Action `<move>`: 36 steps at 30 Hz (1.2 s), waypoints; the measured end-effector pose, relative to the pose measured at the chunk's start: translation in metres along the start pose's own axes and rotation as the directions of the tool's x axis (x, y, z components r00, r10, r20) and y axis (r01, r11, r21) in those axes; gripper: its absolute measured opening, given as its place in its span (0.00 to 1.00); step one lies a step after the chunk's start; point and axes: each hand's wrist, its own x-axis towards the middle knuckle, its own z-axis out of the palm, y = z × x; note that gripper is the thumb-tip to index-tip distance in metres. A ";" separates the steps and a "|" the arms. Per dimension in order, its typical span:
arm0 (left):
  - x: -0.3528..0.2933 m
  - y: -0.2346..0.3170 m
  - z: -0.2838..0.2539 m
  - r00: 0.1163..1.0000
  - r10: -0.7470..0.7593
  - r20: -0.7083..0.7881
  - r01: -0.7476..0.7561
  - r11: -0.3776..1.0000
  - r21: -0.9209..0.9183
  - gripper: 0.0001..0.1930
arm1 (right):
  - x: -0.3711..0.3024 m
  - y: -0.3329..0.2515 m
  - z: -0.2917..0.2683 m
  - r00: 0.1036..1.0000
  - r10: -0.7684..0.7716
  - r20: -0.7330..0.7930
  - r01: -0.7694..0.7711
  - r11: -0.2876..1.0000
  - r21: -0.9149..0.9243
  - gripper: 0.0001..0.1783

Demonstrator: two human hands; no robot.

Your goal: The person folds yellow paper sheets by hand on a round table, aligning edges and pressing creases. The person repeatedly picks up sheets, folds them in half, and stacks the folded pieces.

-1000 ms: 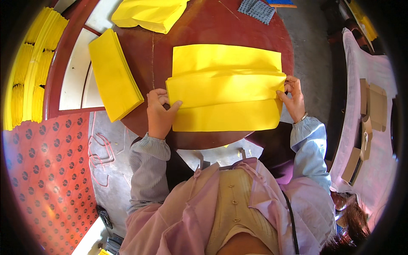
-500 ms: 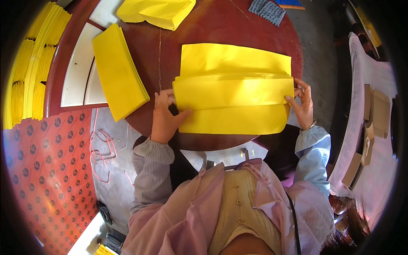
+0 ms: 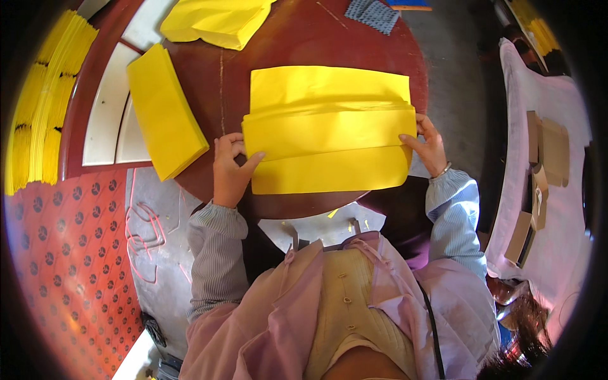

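Note:
A stack of yellow folded sheets (image 3: 329, 130), paper or thin cloth, lies on the round dark red table in front of me. Its middle band is folded over, with a layer spreading out behind and another towards me. At the left end, my left hand (image 3: 231, 171) pinches the edge, thumb near the front layer and fingers curled at the side. My right hand (image 3: 430, 145) grips the right end, its thumb on top and fingertips partly hidden behind the edge. Left of it rests a second, neatly folded yellow stack (image 3: 166, 114), touched by neither hand.
On the red table (image 3: 304, 35) a crumpled yellow piece (image 3: 218, 19) lies far left, and a grey bumpy pad (image 3: 372, 15) far right. More yellow bundles (image 3: 44, 114) are piled at the far left. Cardboard boxes (image 3: 548, 152) sit on a pink-covered surface at right.
The view has shifted, so the table and everything on it appear slightly further left. Both hands keep their places at the ends of the stack; the left thumb now lies closer to its edge.

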 end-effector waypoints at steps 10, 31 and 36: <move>0.000 0.013 0.005 0.999 -0.039 -0.013 0.039 0.999 0.004 0.17 | -0.007 -0.006 0.014 0.985 -0.065 -0.159 0.049 0.993 -0.103 0.34; -0.001 0.070 0.019 0.954 0.287 -0.091 -0.172 0.767 0.618 0.34 | -0.008 -0.020 0.020 0.977 -0.116 -0.178 0.065 0.961 -0.268 0.34; 0.009 0.080 0.023 0.871 0.443 0.213 -0.485 0.701 0.522 0.37 | -0.008 -0.027 0.019 0.983 -0.091 -0.157 0.046 0.961 -0.272 0.34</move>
